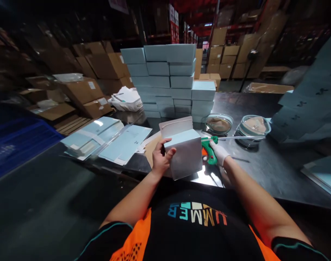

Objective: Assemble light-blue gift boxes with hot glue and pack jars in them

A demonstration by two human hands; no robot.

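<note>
A light blue box (184,156) with a raised flap (176,125) stands tilted over the front of the table. My bare left hand (161,157) grips its left side, thumb on the near face and fingers toward the back. In my right hand (219,151), which wears a white glove, is a green glue gun (209,149) with a long pale glue stick (241,137) sticking out to the right. The gun's front end is close to the box's right side; its nozzle is hidden behind the box. A brown cardboard piece (151,148) lies behind my left hand.
Stacked light blue boxes (160,81) form a wall at the back. Two clear bowls (218,123) with brownish contents stand on the right of the dark table (260,174). Flat blue sheets (127,143) lie at left, more blue boxes (312,105) at far right.
</note>
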